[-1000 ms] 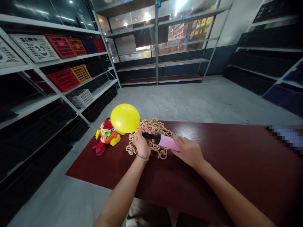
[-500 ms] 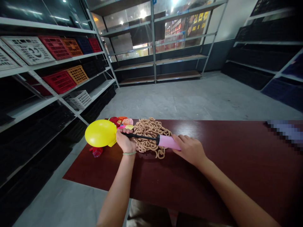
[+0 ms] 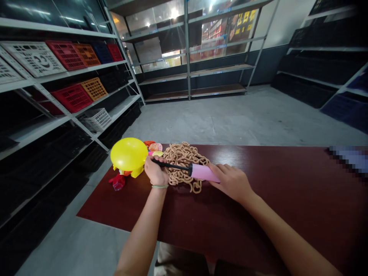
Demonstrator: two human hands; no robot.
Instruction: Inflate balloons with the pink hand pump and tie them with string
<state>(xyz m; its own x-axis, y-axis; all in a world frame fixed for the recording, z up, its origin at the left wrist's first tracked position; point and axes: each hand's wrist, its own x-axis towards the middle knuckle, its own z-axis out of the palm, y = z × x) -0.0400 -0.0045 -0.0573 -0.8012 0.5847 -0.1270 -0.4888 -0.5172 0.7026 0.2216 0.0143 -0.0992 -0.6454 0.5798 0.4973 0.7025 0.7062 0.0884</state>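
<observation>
My left hand [image 3: 156, 171] is closed round the black nozzle end of a balloon pump, where the neck of an inflated yellow balloon [image 3: 129, 154] sits against the fingers. The pump's pink barrel [image 3: 204, 172] is gripped by my right hand [image 3: 230, 181], with a length of black rod showing between the two hands. Behind the pump lies a heap of tan chain-like links [image 3: 184, 157]. Uninflated balloons [image 3: 154, 147] in several colours lie behind the yellow one, and a red balloon [image 3: 117, 181] rests in front of it.
The dark red-brown table [image 3: 258, 214] carries all this. A pixelated, purplish object [image 3: 349, 159] lies at its far right. Shelving with coloured crates [image 3: 73, 99] stands to the left, and a metal rack [image 3: 188, 73] stands beyond the floor.
The yellow balloon has shifted right and slightly up, showing more of the red balloon. My left hand has moved slightly right; my right hand stays nearly in place.
</observation>
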